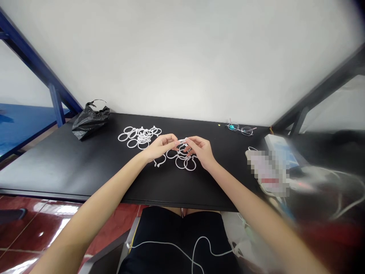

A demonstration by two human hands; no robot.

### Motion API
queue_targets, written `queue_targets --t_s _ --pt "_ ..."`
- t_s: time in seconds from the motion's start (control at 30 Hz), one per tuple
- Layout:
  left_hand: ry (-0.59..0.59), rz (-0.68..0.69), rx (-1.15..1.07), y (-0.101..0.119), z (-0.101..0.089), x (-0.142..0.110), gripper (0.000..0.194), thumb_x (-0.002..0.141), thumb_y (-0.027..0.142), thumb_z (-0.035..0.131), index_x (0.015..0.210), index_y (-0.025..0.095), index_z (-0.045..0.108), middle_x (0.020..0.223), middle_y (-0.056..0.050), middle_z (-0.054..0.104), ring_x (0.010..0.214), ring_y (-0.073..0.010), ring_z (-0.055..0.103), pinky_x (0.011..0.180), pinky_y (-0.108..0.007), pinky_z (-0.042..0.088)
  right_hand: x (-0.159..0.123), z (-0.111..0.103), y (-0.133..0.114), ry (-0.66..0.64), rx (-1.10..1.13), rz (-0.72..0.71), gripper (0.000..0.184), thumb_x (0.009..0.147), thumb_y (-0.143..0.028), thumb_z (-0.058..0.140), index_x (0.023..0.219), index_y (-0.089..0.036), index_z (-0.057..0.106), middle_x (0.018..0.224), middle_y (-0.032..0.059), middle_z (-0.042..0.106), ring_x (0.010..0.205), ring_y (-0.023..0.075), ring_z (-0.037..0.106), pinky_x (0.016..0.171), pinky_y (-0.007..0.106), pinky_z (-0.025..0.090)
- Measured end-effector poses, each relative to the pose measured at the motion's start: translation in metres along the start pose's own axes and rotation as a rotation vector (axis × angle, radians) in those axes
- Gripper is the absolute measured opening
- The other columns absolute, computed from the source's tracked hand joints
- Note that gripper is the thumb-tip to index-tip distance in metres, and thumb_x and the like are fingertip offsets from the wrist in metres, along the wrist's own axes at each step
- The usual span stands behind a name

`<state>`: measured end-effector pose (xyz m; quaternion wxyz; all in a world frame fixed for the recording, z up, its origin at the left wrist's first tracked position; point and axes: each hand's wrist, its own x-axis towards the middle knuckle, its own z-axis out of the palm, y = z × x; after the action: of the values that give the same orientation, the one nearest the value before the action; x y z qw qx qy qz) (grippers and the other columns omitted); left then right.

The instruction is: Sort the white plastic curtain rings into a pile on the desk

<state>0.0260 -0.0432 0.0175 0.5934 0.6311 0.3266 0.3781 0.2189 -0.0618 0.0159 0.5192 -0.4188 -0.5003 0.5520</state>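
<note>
My left hand point(159, 147) and my right hand point(199, 151) meet above the middle of the black table point(57, 167), their fingertips pinching a white plastic ring point(181, 141). Below them lies a loose tangle of similar rings point(182, 163), partly hidden by my fingers. One ring with a small knobbed end point(160, 161) rests beside it, under my left wrist. Further left, a heap of white rings point(139, 137) sits just beyond my left hand, not touched by it.
A crumpled black plastic bag point(90, 121) stands at the table's far left. Eyeglasses point(241, 129) lie at the back right. A pixelated object point(268, 171) and a white box point(281, 150) sit at the right end, with white cables point(333, 182) nearby. A white wall point(182, 57) backs the table.
</note>
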Motion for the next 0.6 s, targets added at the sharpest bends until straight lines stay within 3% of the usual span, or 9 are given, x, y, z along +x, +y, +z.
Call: queue_targets --t_s 0.2,0.37,0.5,0.6 --pt "-0.003 0.029 0.035 0.001 0.003 0.0 0.029 0.081 0.041 0.071 0.079 0.015 0.059 0.076 0.001 0.059 0.076 -0.011 0.059 0.082 -0.03 0.05 0.002 -0.003 -0.001 0.001 0.049 0.074 0.03 0.063 -0.042 0.084 0.077 -0.017 0.072 0.075 0.0021 0.069 0.063 0.0115 0.063 0.047 0.019 0.053" --pt "0.065 0.079 0.021 -0.006 0.005 0.001 0.028 0.079 0.036 0.073 0.078 0.013 0.057 0.115 -0.01 0.064 0.086 -0.0128 0.064 0.083 -0.031 0.05 0.004 -0.004 0.002 0.005 0.055 0.042 0.028 0.063 -0.04 0.084 0.076 -0.018 0.072 0.072 0.0017 0.069 0.062 0.0108 0.062 0.048 0.019 0.052" --pt "0.052 0.059 -0.033 -0.009 0.006 0.002 0.029 0.077 0.034 0.076 0.08 0.013 0.057 0.1 -0.01 0.071 0.086 -0.0161 0.067 0.086 -0.034 0.052 0.002 -0.002 0.001 0.001 0.033 -0.004 0.028 0.065 -0.04 0.083 0.078 -0.018 0.072 0.075 0.0026 0.071 0.063 0.0112 0.062 0.049 0.02 0.052" --pt "0.084 0.052 -0.033 -0.009 0.006 0.002 0.04 0.075 0.035 0.078 0.104 0.014 0.06 0.103 -0.009 0.072 0.088 -0.0178 0.069 0.088 -0.037 0.052 0.001 -0.001 0.0 0.03 0.016 -0.038 0.027 0.065 -0.04 0.082 0.078 -0.019 0.072 0.074 0.0023 0.07 0.063 0.0118 0.062 0.048 0.021 0.051"
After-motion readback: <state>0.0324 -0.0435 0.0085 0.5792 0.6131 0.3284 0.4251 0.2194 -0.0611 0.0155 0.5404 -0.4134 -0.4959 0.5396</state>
